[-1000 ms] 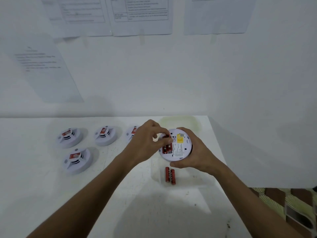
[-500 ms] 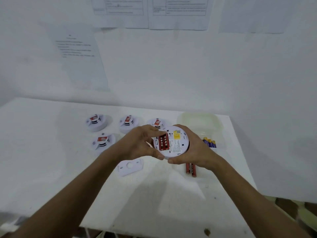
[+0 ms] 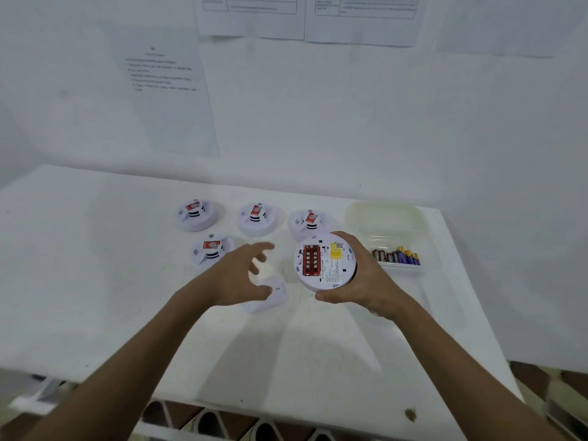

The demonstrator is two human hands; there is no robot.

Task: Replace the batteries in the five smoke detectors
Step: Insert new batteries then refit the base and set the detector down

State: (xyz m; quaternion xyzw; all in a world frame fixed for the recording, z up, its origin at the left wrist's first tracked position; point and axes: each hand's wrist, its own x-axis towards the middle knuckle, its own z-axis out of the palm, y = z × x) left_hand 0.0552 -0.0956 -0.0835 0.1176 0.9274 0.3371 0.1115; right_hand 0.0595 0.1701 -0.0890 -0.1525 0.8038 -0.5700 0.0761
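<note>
My right hand grips a round white smoke detector above the table, its back turned up. Two red batteries sit in its open compartment beside a yellow label. My left hand hovers to its left with fingers spread, holding nothing, just above a white mounting plate lying on the table. Several other white smoke detectors stand face up behind: one at the far left, one in the middle, one on the right, and one in front.
A clear plastic box at the back right holds several loose batteries. The white table ends close on the right and near me. Paper sheets hang on the white wall behind.
My left hand has let go of the detector and moved left over the mounting plate. The head view has turned left and down; the two loose red batteries on the table are now hidden.
</note>
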